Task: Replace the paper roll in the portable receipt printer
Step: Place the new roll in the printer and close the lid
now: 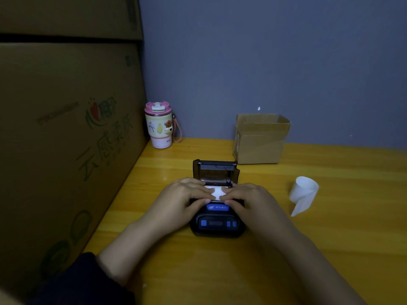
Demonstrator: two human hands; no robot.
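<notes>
A black portable receipt printer [217, 225] with blue buttons sits on the yellow wooden table [330, 238], its lid [214, 169] swung up and open at the back. A white paper roll [217, 192] lies in the open bay. My left hand [182, 199] and my right hand [244, 199] rest on either side of the bay, fingertips pressing on the white paper. A loose curled strip of white paper [304, 193] lies on the table to the right of the printer.
A small open cardboard box [261, 139] stands behind the printer against the grey wall. A pink-lidded tumbler [159, 126] stands at the back left. Large cardboard cartons [66, 139] wall off the table's left side.
</notes>
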